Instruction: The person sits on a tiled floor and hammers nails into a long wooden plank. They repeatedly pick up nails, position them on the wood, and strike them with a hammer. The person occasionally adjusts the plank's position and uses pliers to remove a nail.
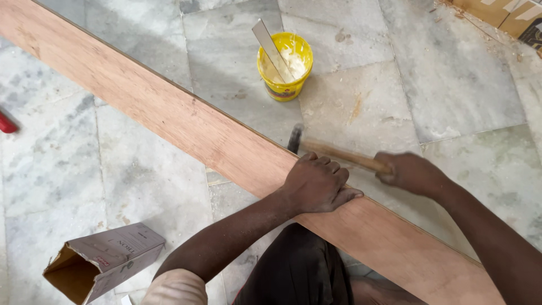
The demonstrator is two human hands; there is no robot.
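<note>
both hands (361, 178) on plank (186, 121), hammer (333, 151); beyond, glue bucket (285, 66)

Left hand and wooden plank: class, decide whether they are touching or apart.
Touching. The head view shows the left hand pressed flat on the wooden plank, fingers curled over its far edge.

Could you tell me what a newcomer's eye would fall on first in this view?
The long reddish-brown wooden board running diagonally across the grey marble floor stands out first. At its far edge, the left hand presses on the board while the right hand grips a wooden-handled hammer. Beyond them stands a bright yellow tub of pale paste with a flat metal strip in it.
</note>
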